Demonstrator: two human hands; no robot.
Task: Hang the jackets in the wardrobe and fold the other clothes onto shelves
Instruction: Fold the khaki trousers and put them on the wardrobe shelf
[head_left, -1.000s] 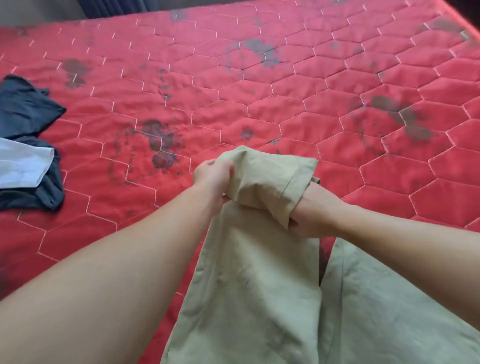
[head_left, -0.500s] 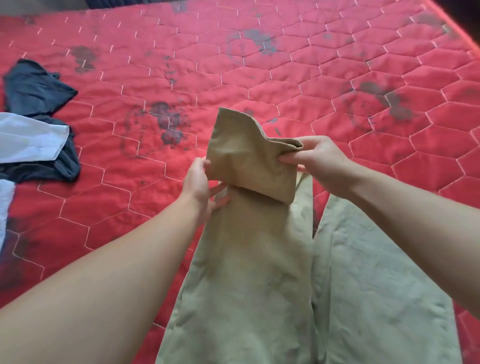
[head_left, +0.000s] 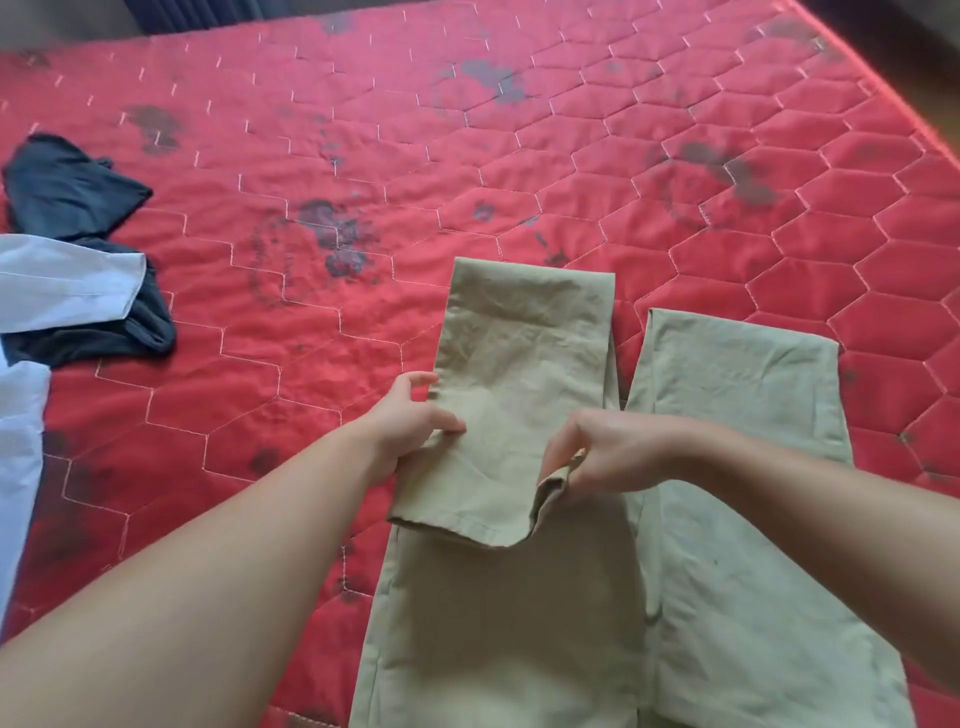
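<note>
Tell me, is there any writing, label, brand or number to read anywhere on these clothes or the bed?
None can be read. The khaki trousers, the dark garment, the pale blue shirt and the red quilted mattress show no words, labels or numbers; the mattress's dark marks are blotches, not letters.

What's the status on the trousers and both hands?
Left hand holds the folded leg's edge; right hand pinches its hem. Trousers flat on the mattress, left leg folded back. Nothing in the way.

Khaki trousers (head_left: 727, 597) are lying on a red quilted mattress (head_left: 519, 156); the left hand (head_left: 410, 431) is gripping the folded-back leg's edge while the right hand (head_left: 613, 452) is pinching its hem.
</note>
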